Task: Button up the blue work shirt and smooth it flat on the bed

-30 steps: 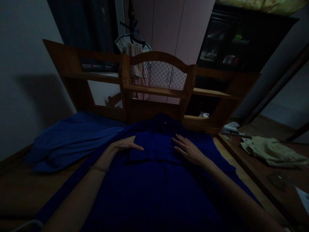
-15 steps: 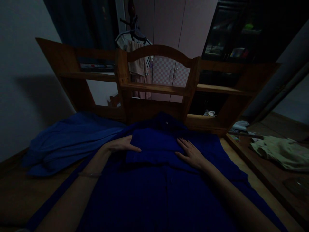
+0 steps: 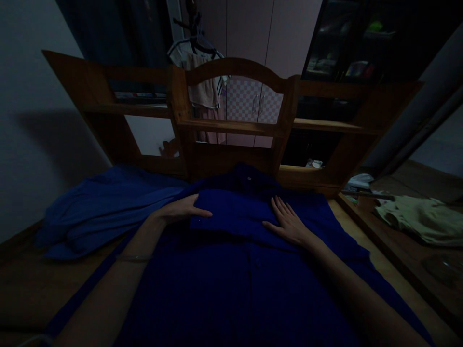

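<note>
A deep blue button-front shirt [image 3: 217,284] lies spread out before me, its collar at the far end and a folded band of cloth [image 3: 231,212], perhaps a sleeve, across its upper part. My left hand [image 3: 181,209] is at the left end of this band, thumb on top and fingers hidden under the cloth, gripping it. On the band's right side my right hand [image 3: 289,225] rests flat, palm down, with fingers stretched and thumb apart. Small buttons show faintly along the shirt's middle.
Lighter blue cloth [image 3: 104,207] lies crumpled at the left. A wooden headboard with shelves [image 3: 231,126] stands behind the shirt. Pale folded cloth [image 3: 421,217] lies at the right, beyond a wooden rail [image 3: 394,262]. Clothes on hangers [image 3: 202,86] hang behind the headboard.
My right hand has slid slightly, its fingers now pointing more directly away from me. The band's near edge at the left has risen a little. My left hand keeps its hold.
</note>
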Available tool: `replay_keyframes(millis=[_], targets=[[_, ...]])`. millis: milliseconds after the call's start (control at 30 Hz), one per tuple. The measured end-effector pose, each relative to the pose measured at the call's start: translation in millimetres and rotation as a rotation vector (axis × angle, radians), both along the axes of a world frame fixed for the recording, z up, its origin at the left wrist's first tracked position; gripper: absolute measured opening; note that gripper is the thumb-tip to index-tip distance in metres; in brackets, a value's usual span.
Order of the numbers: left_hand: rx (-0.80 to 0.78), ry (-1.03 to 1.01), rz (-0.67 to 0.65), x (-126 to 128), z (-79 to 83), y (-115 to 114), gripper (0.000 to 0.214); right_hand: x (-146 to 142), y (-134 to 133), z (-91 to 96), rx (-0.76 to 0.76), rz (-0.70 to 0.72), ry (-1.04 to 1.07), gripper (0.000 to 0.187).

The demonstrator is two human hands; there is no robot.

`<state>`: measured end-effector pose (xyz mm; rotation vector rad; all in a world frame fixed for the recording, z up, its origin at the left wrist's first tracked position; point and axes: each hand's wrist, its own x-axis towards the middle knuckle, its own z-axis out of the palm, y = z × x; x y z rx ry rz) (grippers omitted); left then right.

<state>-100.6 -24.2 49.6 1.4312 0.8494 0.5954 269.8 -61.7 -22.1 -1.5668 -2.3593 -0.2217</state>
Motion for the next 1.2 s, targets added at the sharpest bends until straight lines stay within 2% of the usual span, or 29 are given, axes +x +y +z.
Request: replay_keyframes(millis=[67, 133, 233, 333, 400, 600, 800, 967, 1067, 1200], targets=[[-0.01, 0.026, 0.109, -3.8, -8.6, 11.4, 0.058, -0.1, -0.3, 0.8, -0.006, -0.009, -0.01, 0.088], [0.008, 0.072, 0.284, -7.2, -20.1, 25.3, 0.053, -3.1, -3.5, 6.1, 0.021, 0.004, -0.016, 0.087], [0.094, 0.082, 0.539, -8.0, -38.1, 43.6, 0.057, -13.6, -12.8, 20.0, 0.082, 0.084, -0.021, 0.079], [0.161, 0.129, 0.673, -5.5, -51.1, 53.2, 0.069, -26.0, -21.3, 30.6, 0.054, 0.182, 0.007, 0.069], [0.159, 0.175, 0.695, -4.6, -55.6, 55.2, 0.077, -31.0, -23.5, 31.4, -0.004, 0.222, 0.036, 0.065], [0.016, -0.021, 0.451, -1.4, -51.0, 48.0, 0.055, -29.2, -19.4, 20.4, -0.134, 0.22, 0.083, 0.065], [0.031, -0.24, 0.381, 14.4, -41.3, 35.7, 0.04, -28.7, -18.2, 20.7, -0.135, 0.219, 0.084, 0.064], [-0.16, -0.105, 0.228, 8.9, -35.8, 26.9, 0.042, -29.2, -17.6, 18.0, -0.126, 0.2, 0.045, 0.067], [-0.151, -0.032, 0.117, 2.0, -33.2, 20.9, 0.05, -29.8, -17.2, 14.3, -0.108, 0.173, 0.007, 0.075], [-0.13, 0.028, 0.066, -0.6, -33.8, 16.6, 0.055, -32.3, -19.1, 13.6, -0.086, 0.131, -0.03, 0.087]])
